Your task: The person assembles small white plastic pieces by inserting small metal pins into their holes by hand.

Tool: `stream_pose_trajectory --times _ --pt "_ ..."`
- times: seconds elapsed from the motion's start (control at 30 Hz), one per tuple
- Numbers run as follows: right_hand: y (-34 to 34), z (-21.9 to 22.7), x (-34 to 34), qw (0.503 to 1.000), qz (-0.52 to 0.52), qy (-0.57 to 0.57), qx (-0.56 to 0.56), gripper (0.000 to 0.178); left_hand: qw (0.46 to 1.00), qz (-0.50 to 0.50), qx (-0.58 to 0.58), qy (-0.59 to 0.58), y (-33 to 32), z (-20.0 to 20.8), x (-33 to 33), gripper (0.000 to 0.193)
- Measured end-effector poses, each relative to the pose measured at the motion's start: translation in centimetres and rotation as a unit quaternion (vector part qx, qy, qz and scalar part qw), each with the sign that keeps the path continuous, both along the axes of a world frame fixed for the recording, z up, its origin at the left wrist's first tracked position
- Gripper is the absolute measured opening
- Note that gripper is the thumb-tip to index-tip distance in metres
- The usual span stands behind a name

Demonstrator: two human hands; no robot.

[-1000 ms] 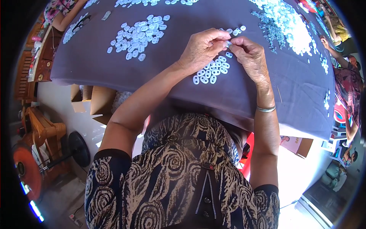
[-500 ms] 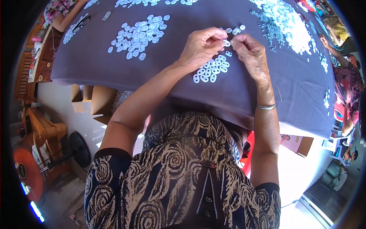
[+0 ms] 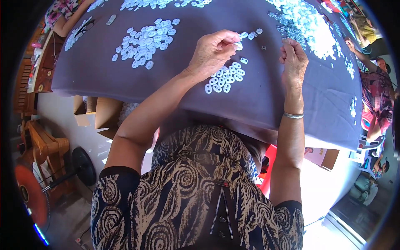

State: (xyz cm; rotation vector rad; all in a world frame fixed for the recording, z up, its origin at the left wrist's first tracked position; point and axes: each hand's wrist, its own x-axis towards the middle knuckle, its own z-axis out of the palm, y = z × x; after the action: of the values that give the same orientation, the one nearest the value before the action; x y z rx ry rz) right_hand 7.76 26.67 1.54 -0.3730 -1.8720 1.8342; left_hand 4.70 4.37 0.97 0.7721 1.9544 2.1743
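My left hand (image 3: 213, 54) is closed in a pinch on a small white oval piece with holes (image 3: 238, 46), held above the cloth. Just below and to its right lies a group of similar white two-holed pieces (image 3: 227, 78), and a few more (image 3: 251, 35) lie beyond the fingertips. Off to the right, my right hand (image 3: 295, 60) has its thumb and fingers pressed together at the near edge of a heap of small grey metal parts (image 3: 293, 31). Anything in that pinch is too small to make out. One tiny bent metal part (image 3: 263, 47) lies between my hands.
A dark cloth (image 3: 166, 87) covers the table. Loose white pieces (image 3: 146, 43) are heaped at left, and a big bright white pile (image 3: 316, 31) lies at far right. Other people sit at the left and right edges. Cardboard boxes (image 3: 106, 112) and a fan (image 3: 31, 196) stand on the floor.
My right hand has moved right, away from my left hand, to the metal heap. My left hand has shifted slightly left and still holds a white piece. A tiny metal part now shows between them.
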Motion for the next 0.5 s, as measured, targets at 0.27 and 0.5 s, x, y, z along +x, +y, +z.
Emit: stream_pose_trajectory --times 0.27,0.5 --pt "-0.1 -0.8 -0.3 0.969 0.020 -0.037 0.244 0.011 1.000 0.017 -0.024 -0.002 0.0 0.3 0.1 0.016" --pt "-2.0 -0.4 0.4 0.930 0.225 -0.013 0.291 0.007 0.999 0.034 -0.014 0.007 0.1 0.0 -0.6 0.014"
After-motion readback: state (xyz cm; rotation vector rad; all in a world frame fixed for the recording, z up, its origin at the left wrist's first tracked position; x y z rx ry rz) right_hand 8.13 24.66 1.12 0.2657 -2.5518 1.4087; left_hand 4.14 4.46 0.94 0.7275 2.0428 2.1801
